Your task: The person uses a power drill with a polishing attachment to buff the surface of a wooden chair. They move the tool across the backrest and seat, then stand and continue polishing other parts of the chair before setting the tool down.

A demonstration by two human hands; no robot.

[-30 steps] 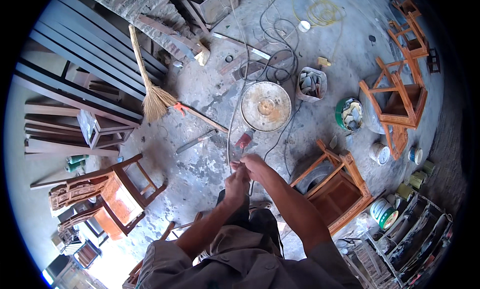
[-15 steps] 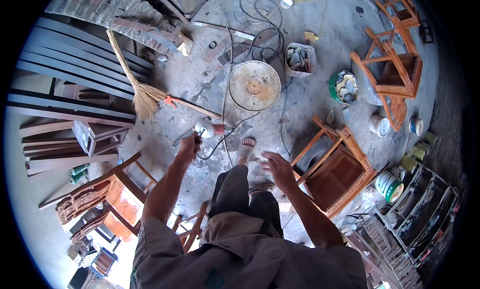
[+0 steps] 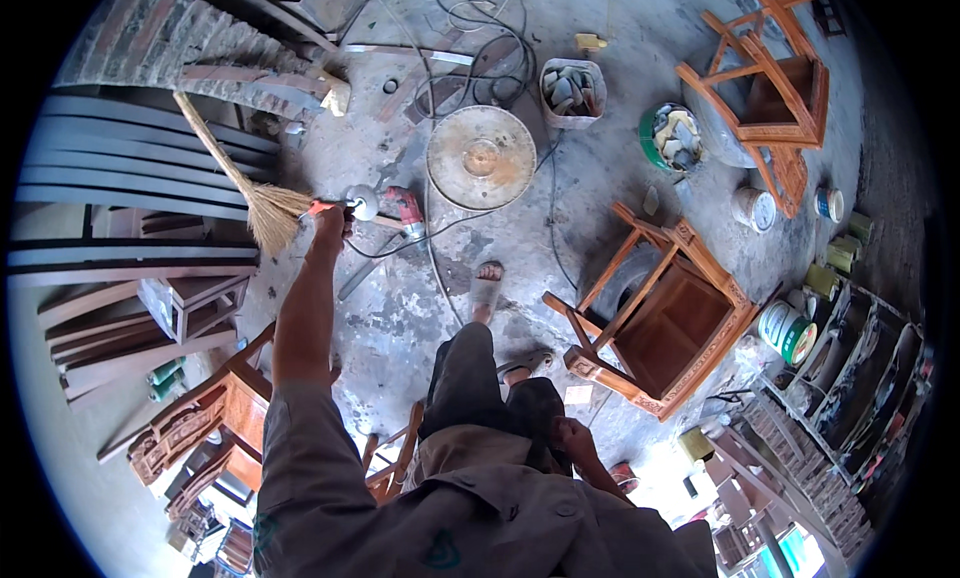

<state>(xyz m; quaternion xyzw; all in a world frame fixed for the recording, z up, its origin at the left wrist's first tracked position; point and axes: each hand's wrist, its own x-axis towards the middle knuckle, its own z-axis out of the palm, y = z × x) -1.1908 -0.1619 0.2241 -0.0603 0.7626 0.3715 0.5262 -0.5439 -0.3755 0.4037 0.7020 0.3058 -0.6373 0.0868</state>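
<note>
My left hand (image 3: 332,224) reaches out to the left, fingers closed on a corded power tool (image 3: 405,212) with a red body and a round whitish head. Its grip is mostly hidden by my hand, and I cannot tell the exact kind. Just beyond the hand lie a wooden handle with an orange-red end and a straw broom (image 3: 275,213). Down by my right thigh is my right hand (image 3: 574,440), its fingers curled in against the dark trouser leg; what they hold, if anything, is hidden.
A round stained lid or disc (image 3: 482,158) lies ahead, a dark coiled cable (image 3: 505,63) behind it. Tipped wooden chair frames (image 3: 665,328) stand on the right, near a bucket of scraps (image 3: 672,138). Stacked dark boards (image 3: 140,148) fill the left.
My left hand has moved forward and left with the power tool. My right hand has drawn back from beside the chair to my thigh, its spread fingers now curled. The view has shifted slightly.
</note>
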